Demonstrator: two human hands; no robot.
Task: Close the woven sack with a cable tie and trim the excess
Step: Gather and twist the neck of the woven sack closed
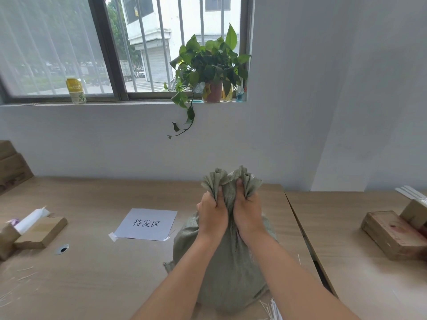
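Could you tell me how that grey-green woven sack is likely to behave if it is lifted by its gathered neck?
The grey-green woven sack looks floppy: its neck crumples into folds under the left hand and right hand. Its bulging body suggests some weight, so it would probably sag. It seems unlikely to roll.

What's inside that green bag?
That cannot be seen. The grey-green woven sack bulges as if full, but both hands, left and right, squeeze its neck shut, and the cloth hides whatever is in it.
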